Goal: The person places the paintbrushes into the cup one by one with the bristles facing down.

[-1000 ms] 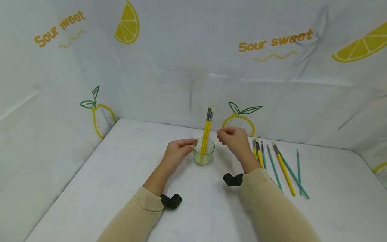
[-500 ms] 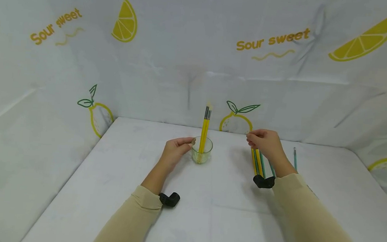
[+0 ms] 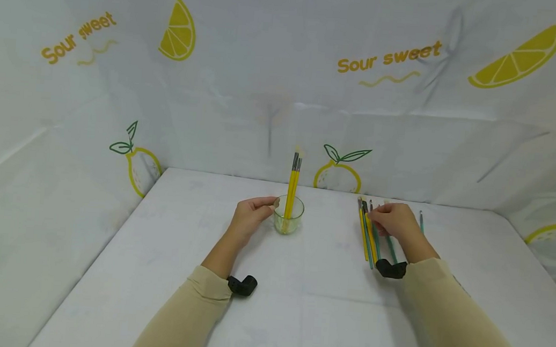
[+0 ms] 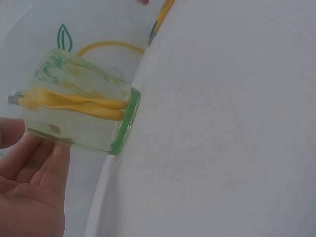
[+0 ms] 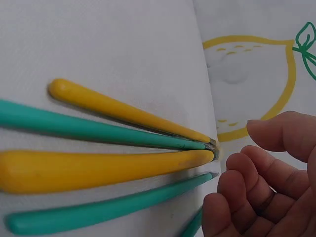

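Note:
A clear greenish glass [image 3: 295, 221] stands upright on the white table. Two yellow-handled paintbrushes [image 3: 292, 182] lean in it, bristles up. My left hand [image 3: 249, 217] pinches the glass's rim on its left side between thumb and fingers; in the left wrist view the fingers [image 4: 59, 168] lie by the wall near the rim. My right hand [image 3: 400, 222] hovers over the loose brushes at the right, holding nothing. From the right wrist view, its thumb stands apart from loosely bent fingers, beside the far ends of yellow brushes [image 5: 98, 170] and green brushes [image 5: 74, 126].
More brushes lie on the table [image 3: 267, 323], partly covered by my right hand and forearm, including a green brush [image 3: 421, 221] beyond the hand. A white cloth backdrop [image 3: 245, 85] with lemon prints rises behind the table's far edge.
My right hand has moved right from beside the glass and lowered to the loose brushes. My left hand stays at the glass's rim, and the two brushes in it keep their place.

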Available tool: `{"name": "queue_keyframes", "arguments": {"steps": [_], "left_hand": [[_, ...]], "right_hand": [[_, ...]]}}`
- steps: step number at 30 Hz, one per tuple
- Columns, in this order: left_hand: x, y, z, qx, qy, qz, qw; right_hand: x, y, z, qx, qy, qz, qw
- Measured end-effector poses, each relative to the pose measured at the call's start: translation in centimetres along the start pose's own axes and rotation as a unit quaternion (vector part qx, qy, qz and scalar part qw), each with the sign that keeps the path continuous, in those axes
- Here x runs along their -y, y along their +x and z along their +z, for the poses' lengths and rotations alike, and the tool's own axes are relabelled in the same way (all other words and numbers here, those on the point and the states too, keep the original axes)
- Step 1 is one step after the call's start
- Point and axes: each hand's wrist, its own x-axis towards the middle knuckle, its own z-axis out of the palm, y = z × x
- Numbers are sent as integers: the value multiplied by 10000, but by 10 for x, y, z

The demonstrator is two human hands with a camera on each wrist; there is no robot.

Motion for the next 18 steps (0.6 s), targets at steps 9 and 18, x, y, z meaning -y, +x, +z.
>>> {"name": "queue_keyframes", "arguments": {"steps": [9, 18], "left_hand": [[24, 18, -2, -82, -3, -74, 9999], [35, 24, -2, -204, -78, 26, 9998]], "right_hand": [[-4, -2, 11, 27, -113, 109, 9999], [-5, 2, 15, -61, -851, -35, 9963]]}}
